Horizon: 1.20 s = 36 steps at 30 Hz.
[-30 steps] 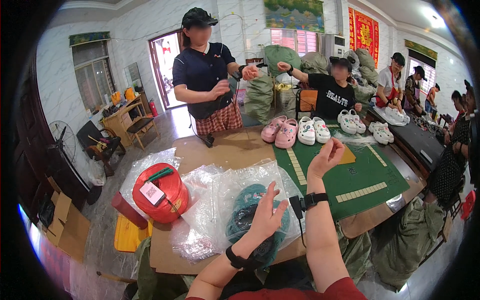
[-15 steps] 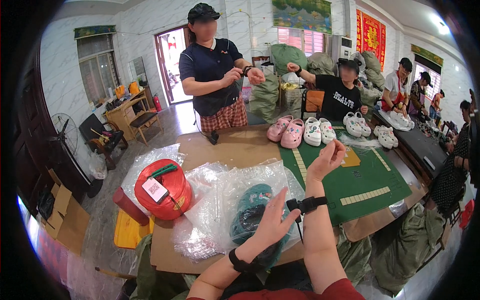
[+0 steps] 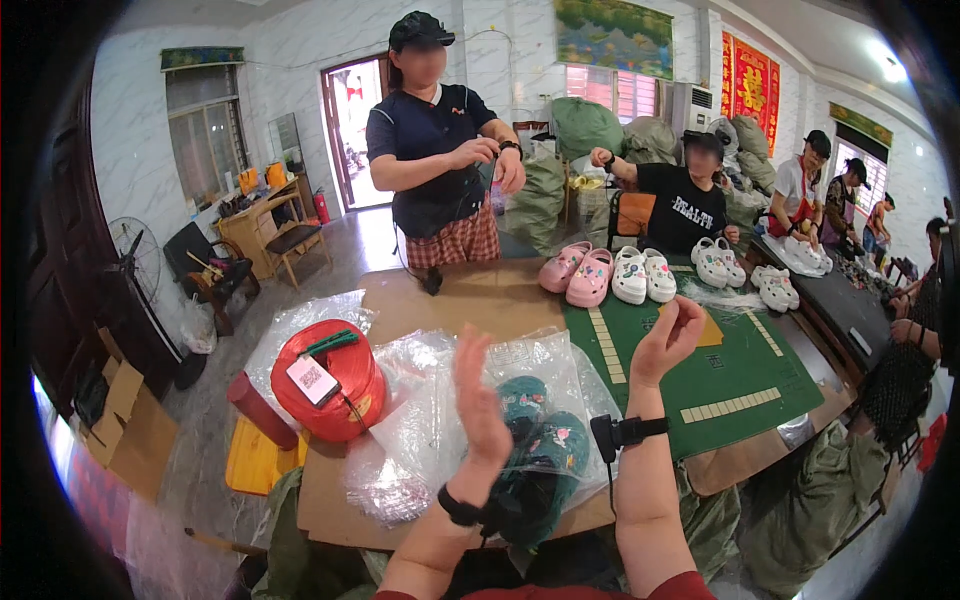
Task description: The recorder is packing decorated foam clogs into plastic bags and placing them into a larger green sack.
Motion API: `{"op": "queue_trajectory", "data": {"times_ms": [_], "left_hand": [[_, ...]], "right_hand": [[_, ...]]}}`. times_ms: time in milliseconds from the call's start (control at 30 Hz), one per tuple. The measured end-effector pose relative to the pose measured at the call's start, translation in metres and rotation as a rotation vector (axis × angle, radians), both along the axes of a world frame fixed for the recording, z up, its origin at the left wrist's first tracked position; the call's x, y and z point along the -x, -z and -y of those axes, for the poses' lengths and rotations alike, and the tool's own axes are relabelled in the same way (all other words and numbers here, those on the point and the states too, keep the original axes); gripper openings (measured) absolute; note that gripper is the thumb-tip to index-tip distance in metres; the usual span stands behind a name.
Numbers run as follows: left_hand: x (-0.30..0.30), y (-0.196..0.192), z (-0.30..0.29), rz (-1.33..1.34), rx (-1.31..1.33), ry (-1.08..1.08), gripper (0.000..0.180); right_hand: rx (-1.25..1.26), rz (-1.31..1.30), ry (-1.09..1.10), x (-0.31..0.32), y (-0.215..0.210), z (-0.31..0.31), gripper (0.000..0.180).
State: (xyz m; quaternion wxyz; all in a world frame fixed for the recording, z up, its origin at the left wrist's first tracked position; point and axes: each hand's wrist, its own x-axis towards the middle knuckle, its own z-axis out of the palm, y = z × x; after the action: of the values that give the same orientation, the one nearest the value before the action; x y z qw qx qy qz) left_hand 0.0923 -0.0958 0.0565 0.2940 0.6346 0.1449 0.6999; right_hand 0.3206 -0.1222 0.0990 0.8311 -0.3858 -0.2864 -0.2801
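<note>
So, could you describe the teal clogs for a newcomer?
On the brown table, find the big red roll at left. Right of it, near the table's closest edge, lie the teal clogs. Their dark blue-green colour differs from the pink clogs and white clogs farther back.

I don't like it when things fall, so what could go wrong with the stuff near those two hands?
The teal clogs lie close to the near edge of the table, so a bump might knock them off. The black cable hanging by the wrist of the right hand could snag. The clear plastic bags near the left hand might slide if brushed.
</note>
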Motion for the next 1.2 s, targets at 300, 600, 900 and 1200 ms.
{"op": "queue_trajectory", "data": {"times_ms": [300,600,900,1200], "left_hand": [[0.096,-0.101,-0.082,0.325,-0.406,-0.989,0.022],[0.117,-0.121,-0.074,0.344,-0.621,-1.128,0.020],[0.136,-0.113,-0.070,0.331,-0.512,-1.163,0.023],[0.135,-0.110,-0.067,0.396,-0.553,-1.126,0.025]], "right_hand": [[0.132,0.376,0.424,0.017,-0.016,0.025,0.007],[-0.003,0.266,0.302,0.035,-0.011,0.041,0.013],[-0.067,-0.013,0.209,0.012,-0.033,0.060,0.012],[-0.064,0.019,0.242,0.015,-0.024,0.057,0.013]]}}
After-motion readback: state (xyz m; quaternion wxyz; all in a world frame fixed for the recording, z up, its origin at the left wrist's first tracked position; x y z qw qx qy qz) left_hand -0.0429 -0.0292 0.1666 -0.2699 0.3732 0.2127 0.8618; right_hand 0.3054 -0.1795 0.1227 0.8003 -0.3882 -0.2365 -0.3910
